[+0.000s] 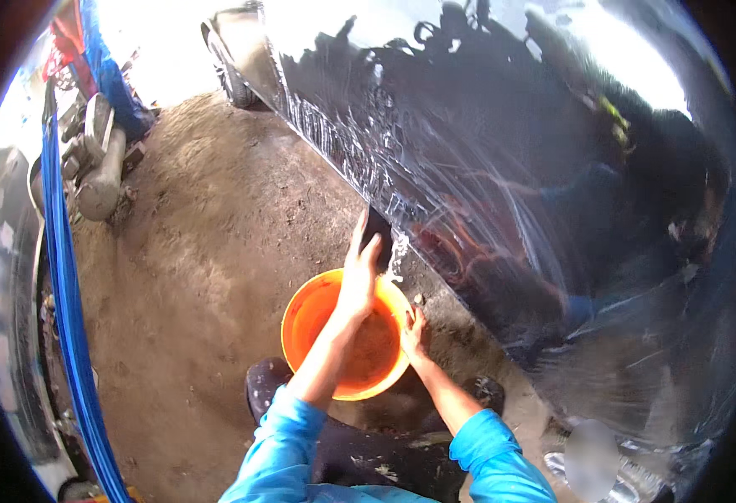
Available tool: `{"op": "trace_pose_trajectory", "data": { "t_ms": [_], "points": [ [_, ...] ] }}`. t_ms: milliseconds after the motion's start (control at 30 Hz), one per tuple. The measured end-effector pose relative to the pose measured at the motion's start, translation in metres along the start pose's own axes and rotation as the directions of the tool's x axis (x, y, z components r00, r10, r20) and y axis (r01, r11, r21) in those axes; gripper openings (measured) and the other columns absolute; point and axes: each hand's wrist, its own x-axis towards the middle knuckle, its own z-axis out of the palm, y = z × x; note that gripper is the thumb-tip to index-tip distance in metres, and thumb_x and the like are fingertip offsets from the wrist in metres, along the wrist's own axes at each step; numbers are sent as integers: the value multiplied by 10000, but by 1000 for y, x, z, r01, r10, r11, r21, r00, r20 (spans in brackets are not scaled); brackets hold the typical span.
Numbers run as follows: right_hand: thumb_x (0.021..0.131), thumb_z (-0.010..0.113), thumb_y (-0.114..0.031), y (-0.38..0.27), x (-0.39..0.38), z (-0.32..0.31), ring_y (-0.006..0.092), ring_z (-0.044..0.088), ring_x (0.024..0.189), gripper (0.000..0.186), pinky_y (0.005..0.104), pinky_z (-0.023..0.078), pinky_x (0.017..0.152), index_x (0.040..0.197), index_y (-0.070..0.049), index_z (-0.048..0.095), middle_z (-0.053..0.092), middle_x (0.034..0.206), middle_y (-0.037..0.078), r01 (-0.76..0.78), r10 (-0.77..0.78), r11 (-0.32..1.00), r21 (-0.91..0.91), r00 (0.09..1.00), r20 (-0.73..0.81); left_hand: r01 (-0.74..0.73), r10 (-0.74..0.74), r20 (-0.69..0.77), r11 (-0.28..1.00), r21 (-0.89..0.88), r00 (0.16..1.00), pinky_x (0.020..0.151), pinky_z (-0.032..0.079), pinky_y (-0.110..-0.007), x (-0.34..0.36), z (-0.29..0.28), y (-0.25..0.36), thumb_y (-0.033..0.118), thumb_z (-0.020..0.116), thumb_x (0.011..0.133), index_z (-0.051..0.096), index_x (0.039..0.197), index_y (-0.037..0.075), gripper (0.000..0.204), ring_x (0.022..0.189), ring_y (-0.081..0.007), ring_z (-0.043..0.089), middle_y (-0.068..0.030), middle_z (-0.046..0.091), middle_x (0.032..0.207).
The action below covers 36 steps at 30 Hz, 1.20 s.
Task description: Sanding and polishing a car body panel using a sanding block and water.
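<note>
An orange basin (303, 312) holds murky brownish water in front of my knees. Over its far side, my left hand (359, 272) grips a flat black pad (377, 233), close to the lower edge of a dark car panel (502, 193). White water splashes or drips beside the pad. The pad's exact kind does not show. My right hand (416, 333) is closed on the basin's right rim, thumb and fingers around it. The panel is wet and streaked, and reflects me.
Bare brown ground (175, 277) stretches to the left. A blue strip of cloth (67, 310) hangs at the left, before another dark vehicle (7, 293). Metal parts (99, 168) lie at the far left. A wheel (238, 86) stands beyond the panel's far end.
</note>
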Motion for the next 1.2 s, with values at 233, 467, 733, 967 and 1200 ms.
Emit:
{"op": "trace_pose_trajectory", "data": {
  "t_ms": [233,467,733,967,1200],
  "points": [
    [994,508,-224,-46,-20,15,415,652,962,305,491,520,807,1232,-39,553,664,1103,227,-97,84,994,43,969,233,-467,603,-140,725,506,785,1224,-1,-428,-15,150,-20,74,442,932,65,1550,-43,734,1517,-362,-19,-226,-4,1635],
    [1002,485,-195,7,0,18,425,640,978,289,484,510,823,1233,-32,548,652,1112,241,10,-35,979,204,992,122,-591,647,-242,761,268,723,1225,45,-404,82,127,-1,153,376,1012,170,1541,-40,600,1518,-334,68,-220,107,1627],
    [1035,435,-235,-22,-3,-8,389,621,1065,315,453,478,909,1244,-29,549,642,1151,223,35,-57,990,138,985,162,-472,522,-237,849,238,820,1209,149,-341,103,-2,10,158,418,985,218,1555,39,616,1486,-261,230,-174,221,1615],
    [1045,407,-359,10,-9,0,385,519,1252,513,430,390,1057,1369,34,468,551,1323,268,-20,-67,943,331,966,250,-378,541,-241,783,494,806,1228,63,-426,118,39,-36,160,383,1026,243,1538,11,551,1509,-373,67,-247,75,1620],
    [974,545,-426,8,-29,-34,265,433,1338,726,393,342,1116,1479,34,297,389,1495,185,-250,252,968,-36,942,222,-392,538,-194,776,494,820,1221,-19,-463,14,130,-93,178,443,948,129,1542,-53,710,1517,-371,17,-255,63,1622]
  ]
}}
